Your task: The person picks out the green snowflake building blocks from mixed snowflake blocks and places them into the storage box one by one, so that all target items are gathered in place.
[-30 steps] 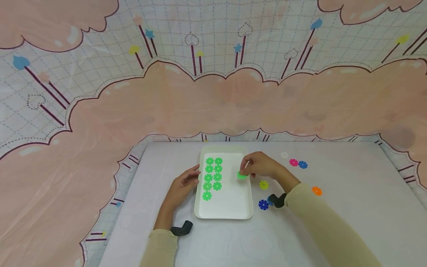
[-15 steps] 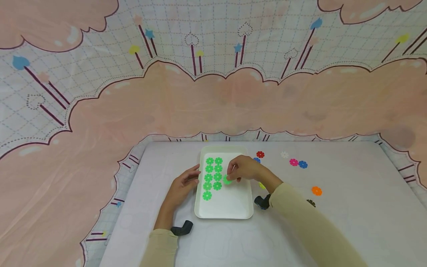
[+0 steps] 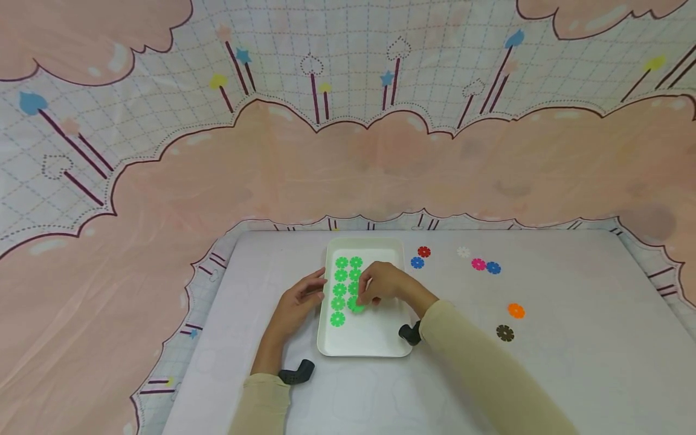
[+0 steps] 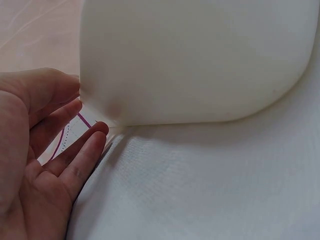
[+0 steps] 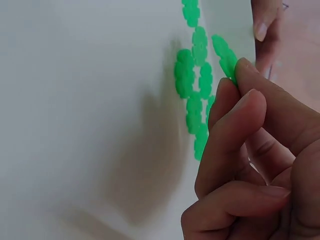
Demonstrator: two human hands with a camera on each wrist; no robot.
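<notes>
A white tray (image 3: 375,341) bears two columns of green interlocking snowflake discs (image 3: 339,289) along its left half. My right hand (image 3: 383,283) pinches one more green snowflake disc (image 5: 223,52) between thumb and fingertip. In the head view that disc overlaps the lower end of the second column; the right wrist view shows it tilted above the tray. Beside the tray's left edge is my left hand (image 3: 298,305), fingers relaxed, the tips right at the rim. The left wrist view shows those fingers (image 4: 90,155) by the tray's outer wall (image 4: 190,95).
On the white table to the right lie loose snowflake discs: red (image 3: 424,252), blue (image 3: 417,263), white (image 3: 463,252), pink (image 3: 478,264), another blue (image 3: 493,267), orange (image 3: 516,310) and dark brown (image 3: 505,333). A patterned cloth (image 3: 348,163) hangs behind the table.
My right hand has carried the green snowflake disc leftward from the tray's right rim to the columns. The sleeve now hides the yellow and dark blue discs. The left hand has stayed put.
</notes>
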